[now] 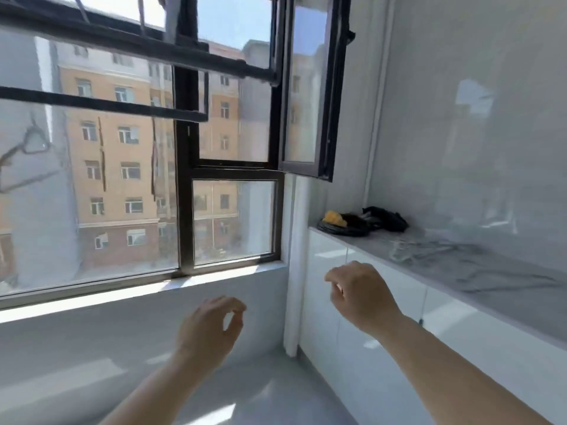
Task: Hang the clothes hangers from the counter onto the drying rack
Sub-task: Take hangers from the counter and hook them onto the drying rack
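Note:
Several thin grey hangers (429,251) lie flat on the marble counter (503,305) at the right, blurred and hard to tell apart. My right hand (362,294) hovers in front of the counter's edge, a little short of them, fingers loosely curled and holding nothing. My left hand (211,326) floats lower, below the window sill, thumb and forefinger nearly meeting, also holding nothing. A faint grey hanger shape (29,148) shows at the far left against the window. Thin rods (141,13) cross the top edge; the drying rack itself is mostly out of view.
A black-framed window (184,191) fills the left, with one casement (306,87) swung open into the room above the counter's far end. Black items (385,217) and a yellow object (334,218) sit at the back of the counter. White cabinet doors (383,348) stand below.

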Demonstrator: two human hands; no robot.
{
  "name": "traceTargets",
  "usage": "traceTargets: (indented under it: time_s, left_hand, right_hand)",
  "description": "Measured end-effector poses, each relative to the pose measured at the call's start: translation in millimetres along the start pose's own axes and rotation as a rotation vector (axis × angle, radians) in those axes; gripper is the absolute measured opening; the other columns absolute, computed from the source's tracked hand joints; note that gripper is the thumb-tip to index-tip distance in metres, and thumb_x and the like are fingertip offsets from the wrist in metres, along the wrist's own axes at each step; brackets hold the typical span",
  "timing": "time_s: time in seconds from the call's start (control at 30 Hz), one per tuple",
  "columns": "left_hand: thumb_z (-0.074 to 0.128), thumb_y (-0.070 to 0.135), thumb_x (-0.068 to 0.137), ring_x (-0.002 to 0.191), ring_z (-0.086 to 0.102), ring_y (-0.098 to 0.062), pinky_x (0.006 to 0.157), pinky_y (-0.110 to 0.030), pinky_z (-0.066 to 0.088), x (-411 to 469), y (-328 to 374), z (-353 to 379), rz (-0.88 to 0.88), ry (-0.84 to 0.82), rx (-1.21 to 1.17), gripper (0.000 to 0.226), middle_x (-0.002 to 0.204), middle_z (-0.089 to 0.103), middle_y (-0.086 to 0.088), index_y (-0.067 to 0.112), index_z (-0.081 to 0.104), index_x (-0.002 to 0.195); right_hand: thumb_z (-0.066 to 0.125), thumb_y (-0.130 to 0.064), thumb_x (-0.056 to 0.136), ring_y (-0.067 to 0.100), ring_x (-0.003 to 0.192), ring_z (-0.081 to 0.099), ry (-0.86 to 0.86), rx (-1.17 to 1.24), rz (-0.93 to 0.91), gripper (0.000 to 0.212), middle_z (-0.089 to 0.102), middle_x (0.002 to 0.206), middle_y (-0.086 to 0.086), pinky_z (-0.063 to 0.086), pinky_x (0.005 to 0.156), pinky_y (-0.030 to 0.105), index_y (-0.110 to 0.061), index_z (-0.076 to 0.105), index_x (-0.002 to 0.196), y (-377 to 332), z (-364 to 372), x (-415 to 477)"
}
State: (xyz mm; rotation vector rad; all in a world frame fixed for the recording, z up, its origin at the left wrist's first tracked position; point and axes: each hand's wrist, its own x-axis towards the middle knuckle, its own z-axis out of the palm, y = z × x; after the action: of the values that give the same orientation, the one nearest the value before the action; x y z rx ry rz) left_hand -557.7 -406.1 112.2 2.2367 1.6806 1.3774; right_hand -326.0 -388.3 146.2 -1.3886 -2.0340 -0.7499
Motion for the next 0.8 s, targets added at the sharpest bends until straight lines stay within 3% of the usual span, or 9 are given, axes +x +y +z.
traceTargets:
  time_s: [0.13, 0.2, 0.27, 0.33, 0.4, 0.63, 0.8]
  left_hand:
    - [0.051, 0.021, 0.088, 0.102, 0.060, -0.020, 0.083, -0.026, 0.043, 1.0, 25.0, 60.2, -0.088, -0.154, -0.006, 0.021, 0.106, 0.067, -0.001, 0.018, 0.069, 0.098]
    - [0.052, 0.016, 0.088, 0.103, 0.060, -0.019, 0.085, -0.027, 0.044, 4.4, 42.2, 90.1, -0.051, -0.211, -0.013, 0.020, 0.108, 0.067, 0.001, 0.020, 0.068, 0.099]
    - [0.050, 0.019, 0.090, 0.104, 0.059, -0.016, 0.083, -0.024, 0.043, 8.2, 62.0, 118.1, -0.001, -0.269, -0.017, 0.021, 0.111, 0.065, 0.004, 0.024, 0.066, 0.103]
    - [0.047, 0.023, 0.092, 0.104, 0.057, -0.014, 0.076, -0.020, 0.038, 8.8, 82.7, 143.9, 0.025, -0.327, -0.020, 0.023, 0.114, 0.061, 0.009, 0.027, 0.063, 0.108]
    - [0.045, 0.026, 0.093, 0.100, 0.057, -0.013, 0.073, -0.018, 0.033, 6.0, 99.8, 169.1, 0.021, -0.379, -0.038, 0.023, 0.115, 0.060, 0.011, 0.027, 0.062, 0.109]
    - [0.044, 0.026, 0.094, 0.081, 0.049, -0.007, 0.064, -0.018, 0.034, 6.1, 135.2, 256.9, 0.030, -0.577, -0.132, 0.013, 0.110, 0.059, 0.012, 0.035, 0.054, 0.093]
    - [0.044, 0.026, 0.094, 0.085, 0.048, -0.006, 0.072, -0.017, 0.035, 30.0, 161.9, 330.3, 0.085, -0.636, -0.151, 0.022, 0.110, 0.061, 0.010, 0.026, 0.062, 0.106]
  right_hand:
    - [0.078, 0.000, 0.042, 0.017, 0.042, 0.058, -0.088, -0.072, 0.117, 0.024, 0.060, 0.045, -0.002, 0.048, 0.043, 0.027, -0.015, 0.068, 0.057, 65.6, -10.4, -55.4]
    - [0.083, 0.000, 0.037, 0.016, 0.041, 0.057, -0.142, -0.063, 0.211, 0.031, 0.061, 0.045, -0.002, 0.048, 0.041, 0.026, -0.016, 0.067, 0.056, 90.4, -12.3, -87.1]
    - [0.084, -0.003, 0.044, 0.016, 0.048, 0.061, -0.188, -0.076, 0.315, 0.027, 0.065, 0.052, -0.002, 0.050, 0.047, 0.027, -0.017, 0.069, 0.062, 108.9, -17.3, -115.2]
    - [0.069, -0.010, 0.075, 0.020, 0.081, 0.065, -0.281, -0.061, 0.448, 0.016, 0.072, 0.084, -0.001, 0.049, 0.075, 0.031, -0.015, 0.071, 0.090, 124.7, -25.0, -137.0]
    - [0.045, -0.015, 0.092, 0.017, 0.108, 0.054, -0.366, -0.024, 0.557, 0.028, 0.064, 0.113, -0.004, 0.038, 0.092, 0.023, -0.017, 0.061, 0.115, 141.7, -27.5, -159.4]
    - [0.034, -0.017, 0.096, 0.010, 0.119, 0.045, -0.463, -0.044, 0.841, 0.034, 0.051, 0.129, -0.010, 0.035, 0.088, 0.017, -0.021, 0.050, 0.125, 186.6, -30.6, -206.0]
    - [0.027, 0.001, 0.093, 0.013, 0.129, 0.036, -0.522, -0.074, 0.905, 0.048, 0.041, 0.140, -0.006, 0.030, 0.099, 0.019, -0.019, 0.040, 0.135, 242.5, -12.2, -198.7]
